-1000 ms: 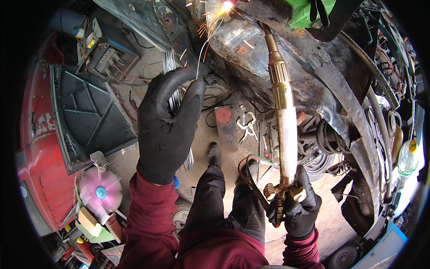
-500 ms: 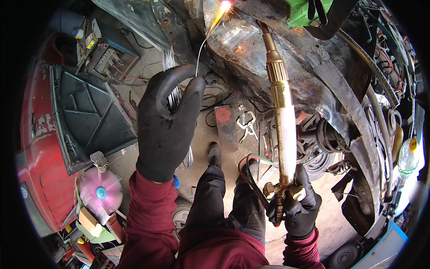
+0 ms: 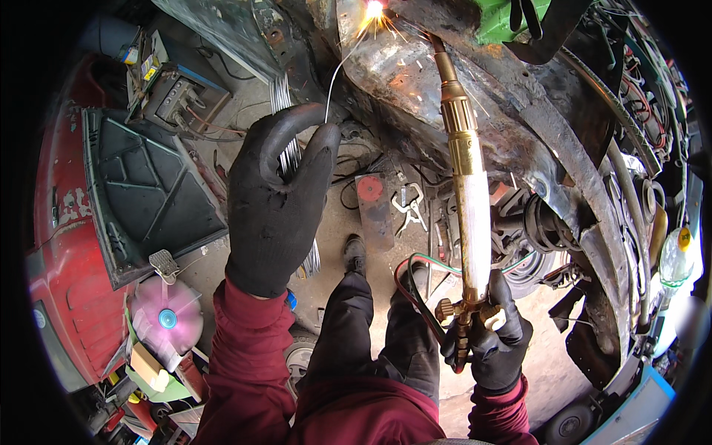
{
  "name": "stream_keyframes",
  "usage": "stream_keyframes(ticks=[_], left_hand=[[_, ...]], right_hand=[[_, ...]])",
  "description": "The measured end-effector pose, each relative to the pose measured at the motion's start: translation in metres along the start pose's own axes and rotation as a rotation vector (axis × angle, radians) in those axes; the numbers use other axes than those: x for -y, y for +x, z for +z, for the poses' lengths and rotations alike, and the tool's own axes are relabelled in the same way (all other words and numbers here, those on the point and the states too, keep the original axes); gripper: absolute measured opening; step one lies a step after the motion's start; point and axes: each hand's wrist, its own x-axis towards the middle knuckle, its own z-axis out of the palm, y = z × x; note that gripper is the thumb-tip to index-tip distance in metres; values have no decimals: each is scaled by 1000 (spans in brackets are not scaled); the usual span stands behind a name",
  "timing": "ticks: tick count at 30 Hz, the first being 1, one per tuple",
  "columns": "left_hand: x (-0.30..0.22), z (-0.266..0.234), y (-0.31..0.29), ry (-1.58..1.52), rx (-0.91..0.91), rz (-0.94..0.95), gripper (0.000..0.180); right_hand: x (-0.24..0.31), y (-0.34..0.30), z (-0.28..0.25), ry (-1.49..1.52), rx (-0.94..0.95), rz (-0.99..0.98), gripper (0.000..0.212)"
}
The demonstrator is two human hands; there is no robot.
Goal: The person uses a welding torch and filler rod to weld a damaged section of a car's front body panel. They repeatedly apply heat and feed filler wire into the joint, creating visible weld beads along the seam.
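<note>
In black gloves, my left hand (image 3: 276, 196) pinches a thin filler wire (image 3: 331, 87) between thumb and forefinger. Its far end reaches a white-hot spot (image 3: 374, 10) that throws orange sparks on the rusty sheet-metal panel (image 3: 400, 78). A bundle of silvery wires (image 3: 280, 96) runs behind the same hand; whether its other fingers grip it, I cannot tell. My right hand (image 3: 502, 345) is closed around the valve end of a brass welding torch (image 3: 469, 200), whose copper neck slants up toward the panel. Red and green hoses (image 3: 409, 278) hang from the torch; its tip is hidden.
Left of me stand a red vehicle (image 3: 81, 297), a dark panel (image 3: 148, 185), a metal power box (image 3: 178, 96) and a spinning fan (image 3: 167, 315). On the floor lie locking pliers (image 3: 409, 208) and a flat plate (image 3: 377, 222). Rusty body metal (image 3: 593, 222) curves along the right.
Sparks now spray wider around the hot spot, and the yellow flare along the wire has shrunk. Both hands and the torch stay nearly in place.
</note>
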Motion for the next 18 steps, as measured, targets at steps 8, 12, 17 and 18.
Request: stream_keyframes(ticks=[8, 12, 17, 18], left_hand=[[2, 0, 2, 48, -10, 47, 27], [3, 0, 2, 46, -12, 47, 27], [2, 0, 3, 64, -7, 65, 26], [2, 1, 3, 62, -7, 67, 26]], right_hand=[[1, 1, 0, -133, -5, -4, 74], [1, 1, 2, -191, -28, -14, 71], [1, 3, 4, -198, -19, -40, 70], [1, 3, 4, -196, -15, -37, 70]])
